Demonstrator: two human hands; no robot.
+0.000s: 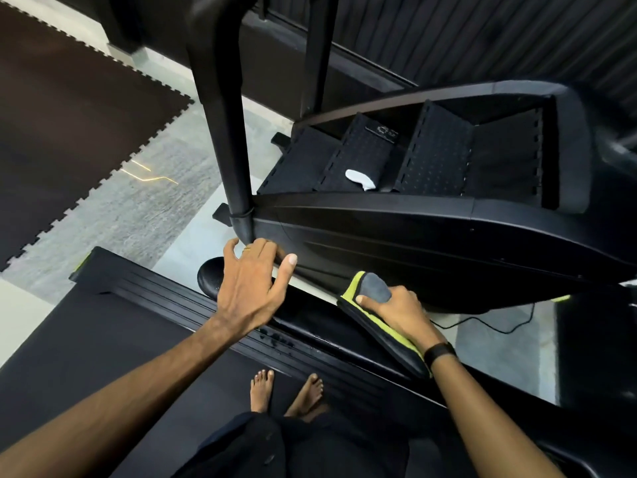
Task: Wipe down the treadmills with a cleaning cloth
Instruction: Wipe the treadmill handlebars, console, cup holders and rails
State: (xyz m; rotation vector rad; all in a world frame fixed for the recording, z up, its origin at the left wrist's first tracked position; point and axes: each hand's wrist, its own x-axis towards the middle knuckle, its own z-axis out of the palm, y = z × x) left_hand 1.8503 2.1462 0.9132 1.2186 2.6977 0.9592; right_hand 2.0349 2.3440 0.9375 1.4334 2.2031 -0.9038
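I stand barefoot on the black treadmill belt (103, 357). Its side handrail (382, 336), black with a yellow-green edge, runs across in front of me. My right hand (403, 315) presses a grey cleaning cloth (375, 288) onto the far end of that green-edged grip. My left hand (251, 284) lies with fingers spread on the rail near its rounded left end (210, 279). Its fingertips touch the side cover of the machine beyond, and it holds nothing.
A black stair-climber (431, 236) stands close beyond the rail, with a white object (360, 179) on one step. Its thick upright post (224, 132) rises just past my left hand. A dark puzzle mat (69, 115) covers the floor at left. A cable (499, 327) lies at right.
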